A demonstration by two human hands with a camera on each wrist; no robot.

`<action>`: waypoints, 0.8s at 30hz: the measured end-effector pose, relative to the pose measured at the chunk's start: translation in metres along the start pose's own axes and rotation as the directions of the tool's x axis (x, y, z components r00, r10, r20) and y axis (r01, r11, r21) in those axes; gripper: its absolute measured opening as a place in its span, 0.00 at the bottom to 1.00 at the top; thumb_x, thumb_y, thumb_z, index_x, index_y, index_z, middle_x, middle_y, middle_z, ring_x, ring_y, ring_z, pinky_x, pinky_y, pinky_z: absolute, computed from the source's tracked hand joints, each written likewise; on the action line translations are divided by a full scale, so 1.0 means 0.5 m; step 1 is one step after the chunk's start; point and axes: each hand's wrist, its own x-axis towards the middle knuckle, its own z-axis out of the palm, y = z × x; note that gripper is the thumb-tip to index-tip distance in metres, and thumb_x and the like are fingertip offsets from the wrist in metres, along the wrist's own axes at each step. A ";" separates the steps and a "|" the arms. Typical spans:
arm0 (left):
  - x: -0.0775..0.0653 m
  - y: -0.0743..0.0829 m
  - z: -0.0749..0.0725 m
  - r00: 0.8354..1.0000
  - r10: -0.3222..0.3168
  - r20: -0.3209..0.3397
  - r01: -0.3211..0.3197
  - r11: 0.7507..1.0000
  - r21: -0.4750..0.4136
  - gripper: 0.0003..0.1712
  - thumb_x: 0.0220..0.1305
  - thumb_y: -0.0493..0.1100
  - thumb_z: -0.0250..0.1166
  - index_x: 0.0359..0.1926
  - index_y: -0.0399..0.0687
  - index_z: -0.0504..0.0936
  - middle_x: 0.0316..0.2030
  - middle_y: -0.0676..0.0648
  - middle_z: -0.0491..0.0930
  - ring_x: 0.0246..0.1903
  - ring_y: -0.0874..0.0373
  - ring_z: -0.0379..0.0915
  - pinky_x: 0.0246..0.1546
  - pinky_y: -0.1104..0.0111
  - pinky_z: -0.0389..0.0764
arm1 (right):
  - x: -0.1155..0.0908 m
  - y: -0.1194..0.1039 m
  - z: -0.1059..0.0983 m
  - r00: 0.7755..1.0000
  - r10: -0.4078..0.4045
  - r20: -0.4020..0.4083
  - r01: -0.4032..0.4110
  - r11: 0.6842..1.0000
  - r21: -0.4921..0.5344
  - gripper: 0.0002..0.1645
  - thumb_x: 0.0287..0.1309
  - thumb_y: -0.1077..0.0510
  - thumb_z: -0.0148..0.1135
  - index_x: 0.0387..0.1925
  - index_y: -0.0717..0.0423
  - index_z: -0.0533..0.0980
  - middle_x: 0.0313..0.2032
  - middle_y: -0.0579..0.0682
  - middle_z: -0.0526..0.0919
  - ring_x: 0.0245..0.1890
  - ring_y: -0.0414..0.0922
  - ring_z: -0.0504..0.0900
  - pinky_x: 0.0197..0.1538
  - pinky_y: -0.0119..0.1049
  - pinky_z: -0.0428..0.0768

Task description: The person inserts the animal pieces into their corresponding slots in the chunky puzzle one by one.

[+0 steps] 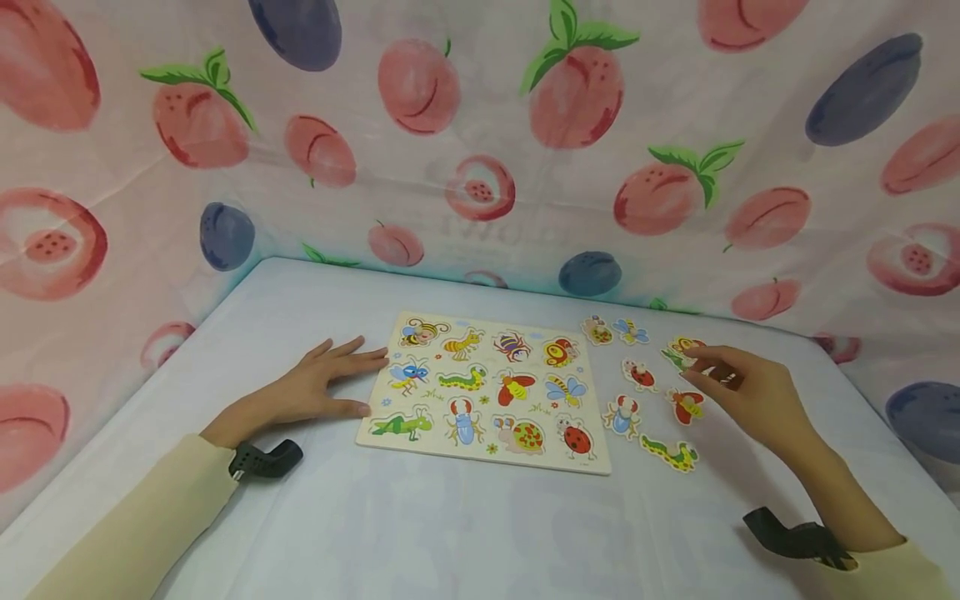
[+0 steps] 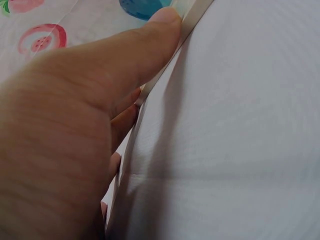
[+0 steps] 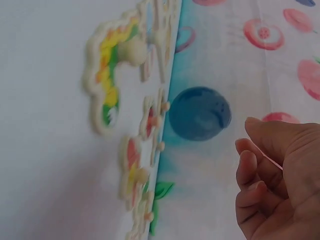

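A wooden peg puzzle board printed with insects and other small creatures lies on the table. My left hand rests at its left side with fingers spread, fingertips touching the edge. In the left wrist view the thumb presses against the board's edge. My right hand hovers over the loose pieces, fingers loosely bent. Its fingers hold nothing in the right wrist view. Nearest it are a green grasshopper piece, partly hidden, and a red-and-yellow bug piece.
Right of the board lie loose knobbed pieces: a caterpillar, a stag beetle, a ladybug, a snail and a dragonfly. Fruit-printed cloth stands behind the white table.
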 end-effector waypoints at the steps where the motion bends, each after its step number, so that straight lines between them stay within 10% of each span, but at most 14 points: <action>1: 0.000 0.001 0.000 1.000 -0.003 0.002 0.003 1.000 0.000 0.44 0.54 0.66 0.66 0.70 0.61 0.66 0.70 0.59 0.57 0.73 0.48 0.36 0.69 0.49 0.30 | -0.007 0.007 -0.002 1.000 0.014 0.000 -0.014 1.000 -0.008 0.21 0.56 0.57 0.69 0.52 0.54 0.80 0.30 0.47 0.82 0.26 0.43 0.74 0.24 0.26 0.75; 24: -0.001 0.003 0.000 1.000 -0.003 -0.006 0.003 1.000 0.004 0.44 0.54 0.65 0.67 0.69 0.58 0.66 0.70 0.57 0.58 0.73 0.47 0.36 0.68 0.48 0.30 | -0.092 0.171 -0.042 0.956 0.293 0.017 -0.291 0.953 -0.082 0.27 0.61 0.45 0.63 0.54 0.60 0.77 0.39 0.59 0.83 0.28 0.30 0.72 0.22 0.29 0.73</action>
